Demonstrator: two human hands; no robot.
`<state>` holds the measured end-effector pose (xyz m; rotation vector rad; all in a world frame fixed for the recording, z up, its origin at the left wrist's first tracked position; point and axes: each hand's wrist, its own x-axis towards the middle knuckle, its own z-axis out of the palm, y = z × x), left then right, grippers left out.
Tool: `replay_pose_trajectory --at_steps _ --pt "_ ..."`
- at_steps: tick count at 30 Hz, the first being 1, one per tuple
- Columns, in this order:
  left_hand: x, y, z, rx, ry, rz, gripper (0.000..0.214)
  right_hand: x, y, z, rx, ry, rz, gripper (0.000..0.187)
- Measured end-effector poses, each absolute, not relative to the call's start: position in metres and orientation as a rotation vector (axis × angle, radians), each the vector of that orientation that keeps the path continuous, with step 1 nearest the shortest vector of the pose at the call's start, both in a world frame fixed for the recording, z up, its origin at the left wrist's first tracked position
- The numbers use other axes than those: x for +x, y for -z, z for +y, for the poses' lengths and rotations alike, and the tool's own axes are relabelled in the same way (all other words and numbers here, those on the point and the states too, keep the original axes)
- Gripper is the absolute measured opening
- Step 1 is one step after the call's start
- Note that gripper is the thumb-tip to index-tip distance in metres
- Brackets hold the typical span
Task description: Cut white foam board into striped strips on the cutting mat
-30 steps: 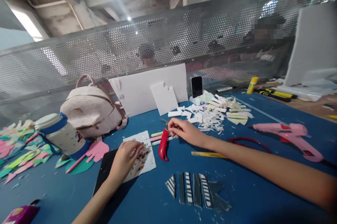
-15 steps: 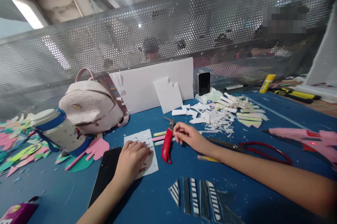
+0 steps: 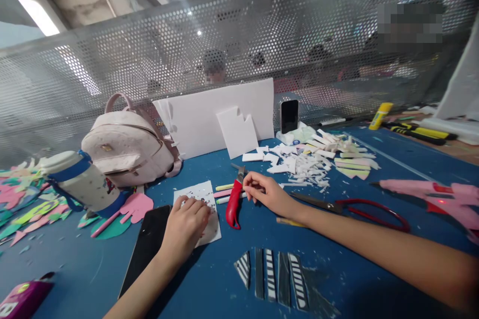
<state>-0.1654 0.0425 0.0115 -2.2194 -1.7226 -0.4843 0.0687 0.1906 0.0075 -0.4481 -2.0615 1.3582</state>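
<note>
My left hand (image 3: 188,220) rests on a white sheet (image 3: 205,194) strewn with tiny dark bits; its fingers are loosely bent and somewhat apart, and their tips are partly hidden. My right hand (image 3: 266,193) is closed in a pinch, and whatever lies between the fingertips is too small to make out. Right beside those fingers lies a red-handled tool (image 3: 234,204) with a metal head, like pliers. Several slim pens (image 3: 223,192) lie partly under the tool. Below my left wrist is a flat black tablet-like slab (image 3: 144,244).
Dark and striped strips (image 3: 270,274) lie at the front. Red-handled scissors (image 3: 337,206) and a pink glue gun (image 3: 422,189) are at right. White scraps (image 3: 299,161), a phone (image 3: 289,116) and white board (image 3: 194,124) stand behind. A backpack (image 3: 127,144) and bottle (image 3: 84,184) are at left.
The view has shifted slightly, so the table things sit a little further left and up. My left fingers look more bent; my right hand keeps its pinch beside the red-handled tool.
</note>
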Motion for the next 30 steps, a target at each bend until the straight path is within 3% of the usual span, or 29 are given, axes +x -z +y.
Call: replay_pose_trajectory --at_steps 8,19,30 --pt "-0.165 -0.009 0.042 -2.135 1.109 -2.063 0.006 0.07 -0.009 0.188 -0.423 -1.276 -2.09 0.017" --pt "-0.149 -0.001 0.055 -1.99 1.908 -2.314 0.016 0.071 -0.01 0.186 -0.403 -1.189 -2.104 0.015" --pt "-0.117 0.01 0.065 -1.947 2.24 -2.177 0.014 0.075 -0.014 0.181 -0.37 -1.119 -2.009 0.017"
